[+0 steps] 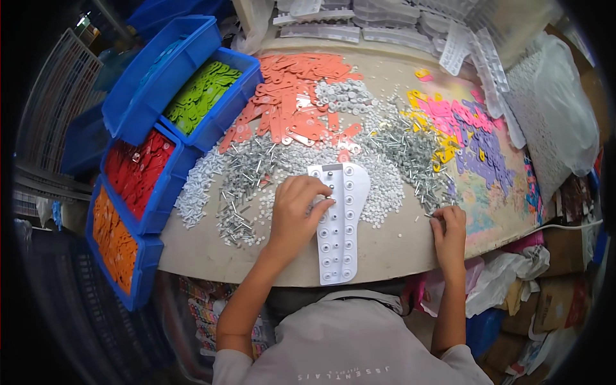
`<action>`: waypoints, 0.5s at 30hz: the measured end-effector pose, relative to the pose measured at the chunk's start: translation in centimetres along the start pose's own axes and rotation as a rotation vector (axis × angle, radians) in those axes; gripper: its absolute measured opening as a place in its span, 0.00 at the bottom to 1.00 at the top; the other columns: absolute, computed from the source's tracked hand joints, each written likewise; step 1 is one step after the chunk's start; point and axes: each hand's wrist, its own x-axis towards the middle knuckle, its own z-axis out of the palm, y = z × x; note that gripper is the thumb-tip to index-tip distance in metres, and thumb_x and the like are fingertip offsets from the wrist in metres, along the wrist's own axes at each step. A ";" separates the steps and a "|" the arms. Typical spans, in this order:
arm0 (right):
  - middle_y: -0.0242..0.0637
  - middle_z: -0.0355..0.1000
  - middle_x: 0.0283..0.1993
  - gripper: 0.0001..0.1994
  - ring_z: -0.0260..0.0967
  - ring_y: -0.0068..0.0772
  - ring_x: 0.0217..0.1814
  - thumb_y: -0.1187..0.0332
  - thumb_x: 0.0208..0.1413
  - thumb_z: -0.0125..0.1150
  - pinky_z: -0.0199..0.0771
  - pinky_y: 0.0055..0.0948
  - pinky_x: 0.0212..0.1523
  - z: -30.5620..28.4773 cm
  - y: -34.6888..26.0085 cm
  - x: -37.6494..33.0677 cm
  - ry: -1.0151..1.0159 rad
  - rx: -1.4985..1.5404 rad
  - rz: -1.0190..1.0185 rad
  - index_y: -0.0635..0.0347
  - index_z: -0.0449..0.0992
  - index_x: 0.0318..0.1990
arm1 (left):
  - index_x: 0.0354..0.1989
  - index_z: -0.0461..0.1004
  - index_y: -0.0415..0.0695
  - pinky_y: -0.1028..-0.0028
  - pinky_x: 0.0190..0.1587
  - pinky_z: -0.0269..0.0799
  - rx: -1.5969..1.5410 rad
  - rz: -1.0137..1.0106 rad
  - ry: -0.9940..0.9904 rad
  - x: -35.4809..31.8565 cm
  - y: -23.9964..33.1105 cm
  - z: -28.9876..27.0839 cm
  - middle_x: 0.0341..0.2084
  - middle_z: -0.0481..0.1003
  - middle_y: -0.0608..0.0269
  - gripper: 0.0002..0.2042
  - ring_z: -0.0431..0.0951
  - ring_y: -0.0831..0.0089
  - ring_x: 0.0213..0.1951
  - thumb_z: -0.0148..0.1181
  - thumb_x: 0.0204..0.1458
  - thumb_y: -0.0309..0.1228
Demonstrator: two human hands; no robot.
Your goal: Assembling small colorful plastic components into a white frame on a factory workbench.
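A long white plastic tray (340, 250) with rows of small round pockets lies in front of me on the beige table (391, 247), its near end over the edge. My left hand (296, 208) rests on the tray's upper left part, fingertips curled onto the pockets. My right hand (449, 228) is at the right, fingers pinched at the edge of a heap of small metal pins (410, 151). Whether it holds a pin I cannot tell. White round washers (385, 186) lie around the tray.
Orange flat pieces (298, 106) are piled behind the tray, yellow, pink and purple pieces (462, 128) at the right. Blue bins at the left hold green (199, 93), red (138, 170) and orange (112, 237) pieces. Empty white trays (385, 29) are stacked at the back, and bags lie at the right.
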 end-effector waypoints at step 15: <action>0.40 0.76 0.42 0.07 0.72 0.38 0.45 0.81 0.55 0.62 0.70 0.31 0.43 2.4 -7.5 -1.0 0.134 0.285 -0.165 0.63 0.77 0.41 | 0.33 0.80 0.45 0.61 0.53 0.62 0.132 0.070 -0.103 -1.5 0.1 0.8 0.40 0.75 0.64 0.08 0.72 0.60 0.48 0.72 0.44 0.28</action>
